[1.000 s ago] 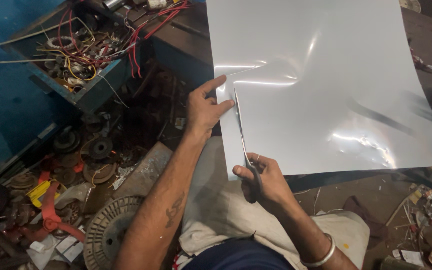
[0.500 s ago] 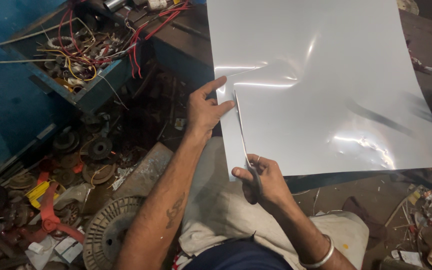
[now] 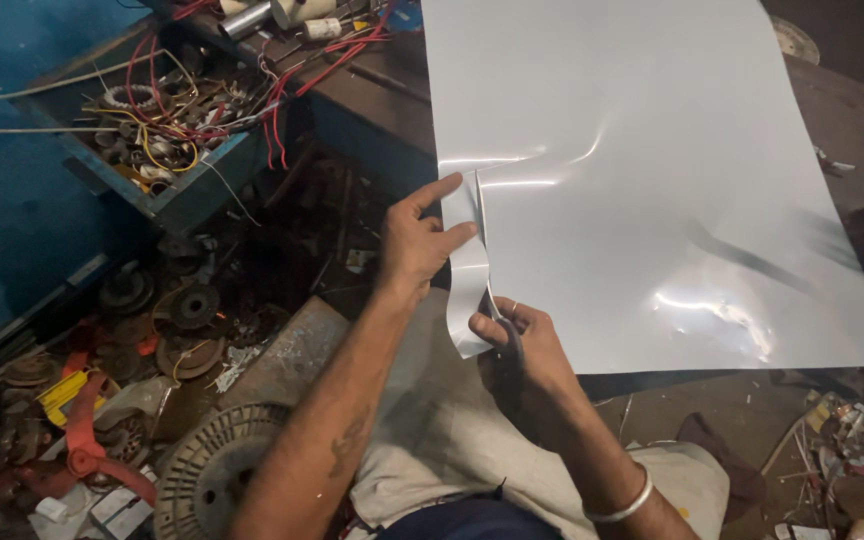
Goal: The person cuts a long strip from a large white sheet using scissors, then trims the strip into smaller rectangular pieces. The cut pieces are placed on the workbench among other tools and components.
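I see the left hand [image 3: 414, 245] pinching the narrow cut strip [image 3: 469, 290] at the left edge of a big glossy white sheet [image 3: 642, 180]; thumb and fingers are closed on that strip and bend it a little away from the rest. The right hand [image 3: 527, 345] is just below, its grip closed around the dark handles of the scissors [image 3: 505, 335], and the blades point up into the cut, between strip and sheet. The sheet lies tilted over the edge of a dark table [image 3: 372, 95] and hangs out above my lap. On the right wrist is a silver bangle [image 3: 624, 505]. At the left, well apart, stands a blue tray [image 3: 187, 190] full of tangled red and yellow wires [image 3: 167, 110], and round metal parts [image 3: 192, 305] lie on the floor.
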